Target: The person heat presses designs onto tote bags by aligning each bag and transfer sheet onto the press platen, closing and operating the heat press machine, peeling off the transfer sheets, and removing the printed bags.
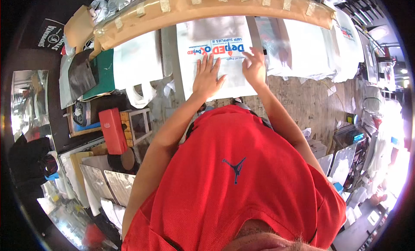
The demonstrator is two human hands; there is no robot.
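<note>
A white printed bag or sheet [196, 37] lies flat on a narrow board in front of me, with blue and red lettering across it. My left hand [208, 78] rests palm down on its lower left part, fingers spread just below the lettering. At its right edge, my right hand [254, 68] touches the sheet beside the end of the print. Those fingers are bent and somewhat apart, and nothing shows between them.
A long cardboard roll with tape strips [212, 8] spans the far side. White bags [309, 47] hang at the right, and another white bag [136, 60] hangs at the left. A red box [113, 130] and a wooden frame [140, 125] stand lower left.
</note>
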